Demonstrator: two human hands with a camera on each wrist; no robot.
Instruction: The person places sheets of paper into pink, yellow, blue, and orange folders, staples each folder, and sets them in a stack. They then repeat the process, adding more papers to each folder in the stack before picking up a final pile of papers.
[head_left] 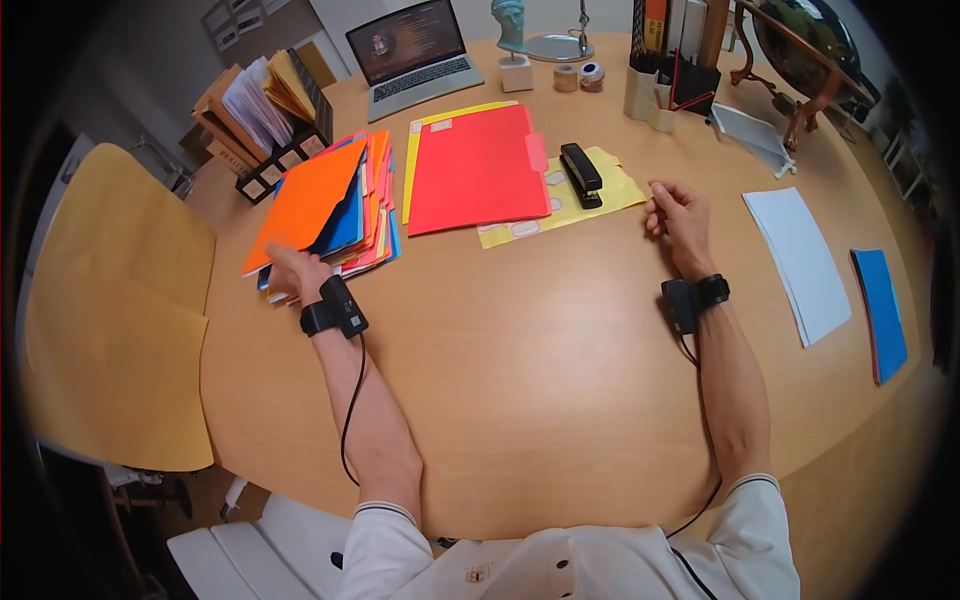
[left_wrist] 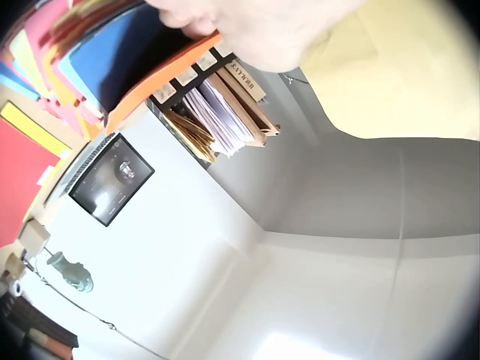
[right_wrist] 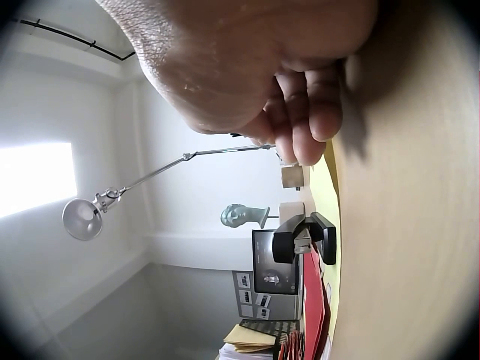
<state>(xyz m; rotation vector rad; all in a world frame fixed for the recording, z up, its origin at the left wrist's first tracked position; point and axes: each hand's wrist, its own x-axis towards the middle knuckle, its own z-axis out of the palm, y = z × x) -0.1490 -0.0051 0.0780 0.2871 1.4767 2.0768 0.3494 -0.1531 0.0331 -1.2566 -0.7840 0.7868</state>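
Note:
At the near edge of a pile of coloured folders [head_left: 378,225], my left hand [head_left: 297,274] grips the top orange folder [head_left: 315,190], thumb over it. That folder lies askew, with a blue folder [left_wrist: 124,56] showing under its raised side. In the left wrist view the hand's fingertips are partly cut off. My right hand [head_left: 682,220] rests on the table with loosely curled fingers [right_wrist: 304,124], holding nothing. It lies beside the corner of yellow folders [head_left: 610,185], which carry a black stapler [head_left: 582,176]. Red folders [head_left: 475,170] lie between the pile and the stapler.
An open laptop [head_left: 415,60] and a bust [head_left: 510,30] stand at the back. A black file holder [head_left: 290,165] is behind the pile; a pen holder [head_left: 645,90] and globe [head_left: 810,45] are back right. White paper [head_left: 797,265] and a blue stack [head_left: 880,315] lie right.

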